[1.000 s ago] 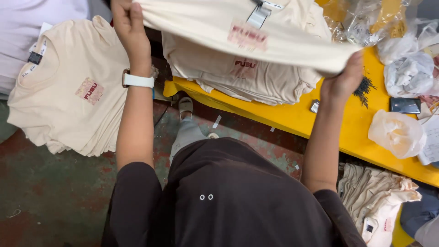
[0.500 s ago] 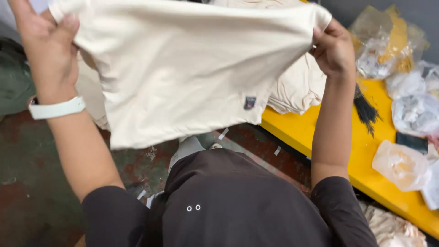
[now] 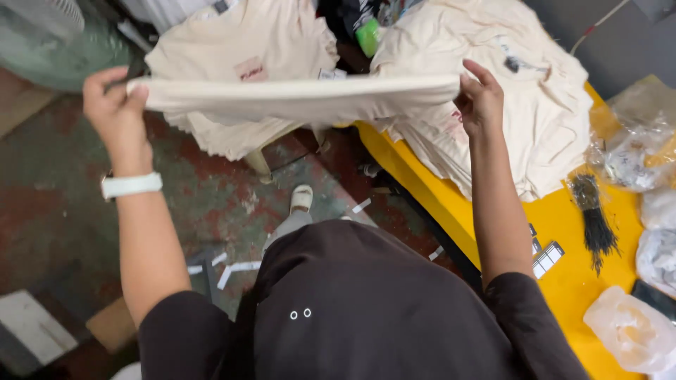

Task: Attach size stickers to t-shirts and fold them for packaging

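Fold: while stretched flat and level between both hands, cream cotton T-shirt (image 3: 296, 98) held in mid-air, above the floor and just short of the counter edge.
Left hand: left hand (image 3: 113, 105), white band on the wrist, pinched shut on the shirt's left end, thumb over the top.
Right hand: right hand (image 3: 482, 102) gripping the shirt's right end, fingers curled under, index lifted.
Doing it well: judged best with even tension, both ends level, edges matched before lowering; slack in the middle likely to wrinkle the fold.
Landing spot: loose pile of cream shirts (image 3: 507, 91) spread over the yellow counter (image 3: 563, 281), just beyond the right hand; second cream heap (image 3: 246, 70) on a stool behind the left end.
Counter edge: yellow rim running diagonally under the right forearm, close to the knee.
Clutter right: black bundle of tag ties (image 3: 595, 222), clear plastic bags (image 3: 627, 331), small labels near the elbow.
Open room: mottled green-red floor (image 3: 63, 211) to the left, wide and bare but for paper scraps; freest swing that way and upward.
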